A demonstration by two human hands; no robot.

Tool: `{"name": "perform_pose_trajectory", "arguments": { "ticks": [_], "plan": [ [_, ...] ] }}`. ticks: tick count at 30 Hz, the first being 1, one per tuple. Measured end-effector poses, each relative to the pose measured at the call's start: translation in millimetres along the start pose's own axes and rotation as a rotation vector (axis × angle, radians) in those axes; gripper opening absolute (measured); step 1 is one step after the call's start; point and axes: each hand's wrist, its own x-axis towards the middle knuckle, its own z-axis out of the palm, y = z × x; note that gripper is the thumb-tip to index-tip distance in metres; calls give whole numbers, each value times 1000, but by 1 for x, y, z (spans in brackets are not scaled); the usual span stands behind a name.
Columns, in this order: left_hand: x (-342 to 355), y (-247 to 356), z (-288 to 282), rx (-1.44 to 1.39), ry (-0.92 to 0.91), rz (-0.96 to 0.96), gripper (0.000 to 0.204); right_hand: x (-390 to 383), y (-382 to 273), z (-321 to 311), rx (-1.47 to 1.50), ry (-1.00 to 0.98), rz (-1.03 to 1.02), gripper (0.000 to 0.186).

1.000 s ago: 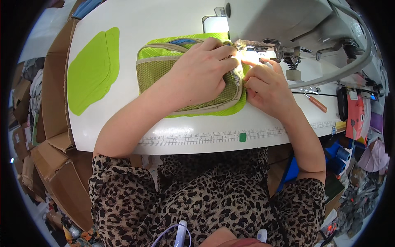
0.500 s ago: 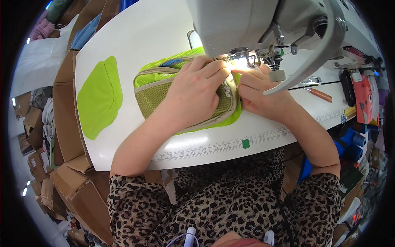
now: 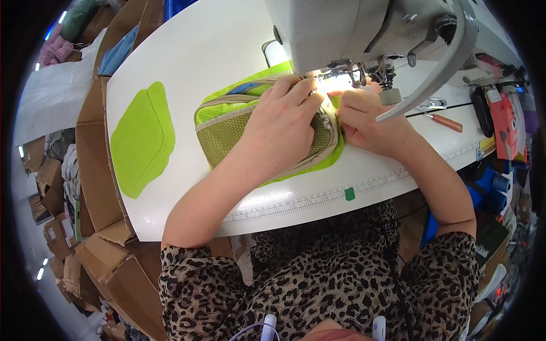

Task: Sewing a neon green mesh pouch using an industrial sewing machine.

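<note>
Green mesh pouch (image 3: 227, 132) on the bench (image 3: 193, 54), beside the sewing machine (image 3: 324, 34) as before, long axis pointing rightward; left hand (image 3: 282, 116) and right hand (image 3: 371, 122), curled nearly closed, grip its machine-side edge.

Mesh cloth pouch (image 3: 224, 134), glossy tabletop (image 3: 187, 68), matt cardboard box (image 3: 99, 153)

The view has tilted, slanting pouch (image 3: 226, 130) and table (image 3: 190, 62) more steeply.

Bright overall | white glare under sewing machine (image 3: 330, 34), detail burnt out | tabletop (image 3: 210, 51) edges bowed | corners black, rim soft
</note>
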Motion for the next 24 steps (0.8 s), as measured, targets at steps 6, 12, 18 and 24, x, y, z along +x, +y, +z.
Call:
{"name": "perform_pose_trajectory", "arguments": {
  "ticks": [6,12,18,24],
  "plan": [
    [-1,-1,-5,-42,-24,-41,39,-1,2,2,-18,33,-54,17],
    [-4,-3,-4,3,-8,-28,38,6,-1,2,15,76,-20,17],
    [-8,-7,-10,1,48,11,38,6,-3,1,51,71,-32,16],
    [-7,-7,-9,218,20,91,32,8,-6,-1,119,77,6,11]
  ]
}}
